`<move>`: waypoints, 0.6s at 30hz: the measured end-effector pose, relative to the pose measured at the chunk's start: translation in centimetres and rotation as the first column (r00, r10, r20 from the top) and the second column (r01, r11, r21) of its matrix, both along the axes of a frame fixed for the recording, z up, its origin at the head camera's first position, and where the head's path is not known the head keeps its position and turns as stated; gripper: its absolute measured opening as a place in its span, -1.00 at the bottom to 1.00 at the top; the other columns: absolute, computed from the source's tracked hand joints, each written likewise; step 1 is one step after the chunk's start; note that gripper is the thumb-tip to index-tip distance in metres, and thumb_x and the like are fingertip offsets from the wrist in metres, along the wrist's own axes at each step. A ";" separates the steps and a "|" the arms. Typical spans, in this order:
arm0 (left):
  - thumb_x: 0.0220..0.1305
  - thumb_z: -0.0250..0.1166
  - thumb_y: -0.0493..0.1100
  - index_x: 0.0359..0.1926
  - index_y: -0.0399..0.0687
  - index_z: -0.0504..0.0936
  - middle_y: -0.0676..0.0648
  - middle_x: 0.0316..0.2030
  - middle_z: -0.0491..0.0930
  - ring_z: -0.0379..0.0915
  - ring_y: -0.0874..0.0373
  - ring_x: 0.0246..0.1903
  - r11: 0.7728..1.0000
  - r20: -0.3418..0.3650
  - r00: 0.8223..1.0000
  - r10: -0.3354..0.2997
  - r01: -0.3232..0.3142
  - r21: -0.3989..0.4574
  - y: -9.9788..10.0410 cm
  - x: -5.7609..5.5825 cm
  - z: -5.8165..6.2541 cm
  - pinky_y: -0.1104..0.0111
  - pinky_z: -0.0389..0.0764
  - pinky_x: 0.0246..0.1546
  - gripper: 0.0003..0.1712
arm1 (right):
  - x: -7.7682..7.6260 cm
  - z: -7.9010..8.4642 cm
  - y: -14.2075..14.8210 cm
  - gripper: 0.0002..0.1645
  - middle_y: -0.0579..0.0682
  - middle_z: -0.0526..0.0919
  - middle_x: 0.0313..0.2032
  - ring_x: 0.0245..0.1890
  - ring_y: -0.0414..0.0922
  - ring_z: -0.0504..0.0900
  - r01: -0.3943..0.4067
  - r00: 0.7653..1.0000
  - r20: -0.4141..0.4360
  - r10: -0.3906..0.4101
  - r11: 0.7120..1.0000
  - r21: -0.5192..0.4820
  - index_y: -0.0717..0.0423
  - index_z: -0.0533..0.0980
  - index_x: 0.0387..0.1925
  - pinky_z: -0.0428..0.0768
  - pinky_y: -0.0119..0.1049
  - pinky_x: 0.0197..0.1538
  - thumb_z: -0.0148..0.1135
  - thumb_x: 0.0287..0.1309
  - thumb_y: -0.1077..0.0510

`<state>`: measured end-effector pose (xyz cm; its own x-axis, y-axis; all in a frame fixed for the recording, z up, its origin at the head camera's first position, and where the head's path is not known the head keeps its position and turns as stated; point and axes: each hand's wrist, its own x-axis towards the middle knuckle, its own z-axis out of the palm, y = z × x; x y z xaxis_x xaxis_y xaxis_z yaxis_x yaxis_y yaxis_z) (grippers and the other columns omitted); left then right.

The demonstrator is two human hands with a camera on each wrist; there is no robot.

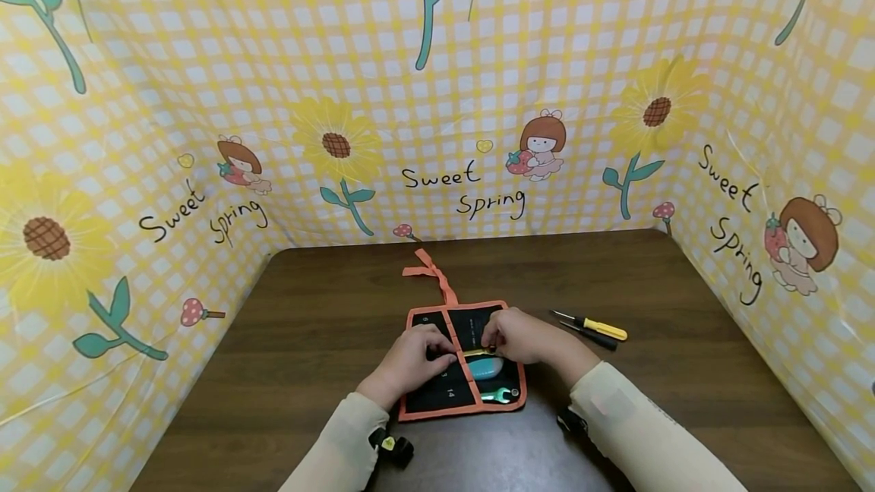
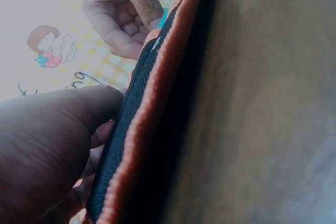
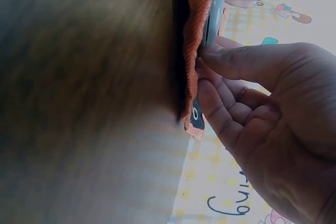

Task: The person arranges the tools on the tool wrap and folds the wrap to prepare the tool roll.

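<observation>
- Nearest is the tool pouch [image 1: 424, 399], black with orange edging, spread flat on the counter [image 1: 307, 325]. In its lower right part sits a green wrench [image 1: 497, 396], and just beyond it a blue handle [image 1: 484, 369].
- The left hand [image 1: 413, 359] is over the middle of the pouch, fingers bent near the orange strip; whether they pinch the cloth, I cannot tell.
- The right hand [image 1: 522, 336] has thumb and fingertips brought together, and they appear to pinch the end of a yellow tool [image 1: 475, 353] in the pouch.
- To the right, apart from the pouch, a yellow screwdriver [image 1: 604, 329] and a black screwdriver [image 1: 598, 337] lie close together.
- Farther, the orange ribbon [image 1: 444, 287] lies loose, and behind the counter stands a checked cloth [image 1: 410, 207].
- In my judgement the work is partly done: three tools are in the pouch, two are outside, and the pouch is neither rolled nor tied.
- Only the head view shows the two screwdrivers. The right wrist view shows better the right thumb and fingers meeting at the pouch edge; the left wrist view shows the left thumb touching the pouch.
</observation>
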<state>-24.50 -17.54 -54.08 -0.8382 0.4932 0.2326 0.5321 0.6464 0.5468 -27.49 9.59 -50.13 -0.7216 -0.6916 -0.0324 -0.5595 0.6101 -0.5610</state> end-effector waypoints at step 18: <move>0.53 0.31 -0.07 -0.04 0.32 0.73 0.27 -0.17 0.61 0.49 0.34 -0.26 0.997 -0.015 0.999 0.046 -0.047 -0.064 0.1 0.0 -0.1 0.29 0.59 -0.15 -0.87 | 0.6 0.5 1.9 -0.76 -0.16 0.67 -0.19 -0.21 -0.25 0.61 0.043 0.999 -0.002 -0.043 0.995 -0.088 0.02 0.73 -0.16 0.65 -0.21 -0.09 0.35 0.28 0.40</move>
